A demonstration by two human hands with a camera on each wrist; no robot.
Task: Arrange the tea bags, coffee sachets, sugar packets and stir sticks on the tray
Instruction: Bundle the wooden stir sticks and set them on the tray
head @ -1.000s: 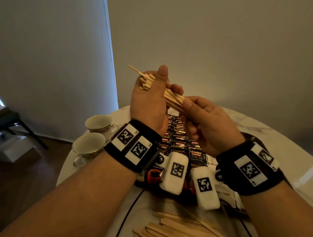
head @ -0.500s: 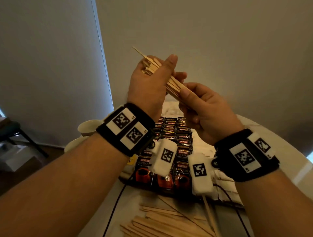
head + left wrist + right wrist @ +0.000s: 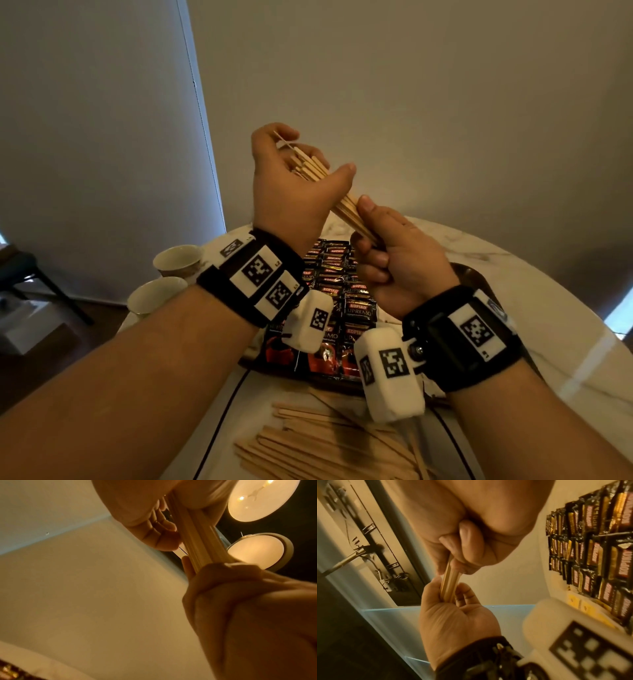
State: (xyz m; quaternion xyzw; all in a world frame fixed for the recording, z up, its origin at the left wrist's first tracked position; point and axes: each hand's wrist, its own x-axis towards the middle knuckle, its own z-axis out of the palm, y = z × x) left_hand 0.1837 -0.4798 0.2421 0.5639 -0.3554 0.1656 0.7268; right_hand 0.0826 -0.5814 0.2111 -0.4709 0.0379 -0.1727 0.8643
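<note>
Above the tray (image 3: 474,274), a stir-stick bundle (image 3: 318,169) in both grips: left hand (image 3: 291,192) high, right hand (image 3: 397,263) low.

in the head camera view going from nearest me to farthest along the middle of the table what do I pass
Loose stir sticks → coffee sachets on the tray → right hand → bundle of stir sticks → left hand.

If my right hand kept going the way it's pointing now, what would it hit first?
The right hand points up and away toward the left hand, which grips the same bundle of stir sticks. It would likely meet the left palm first; depth is uncertain.
</note>
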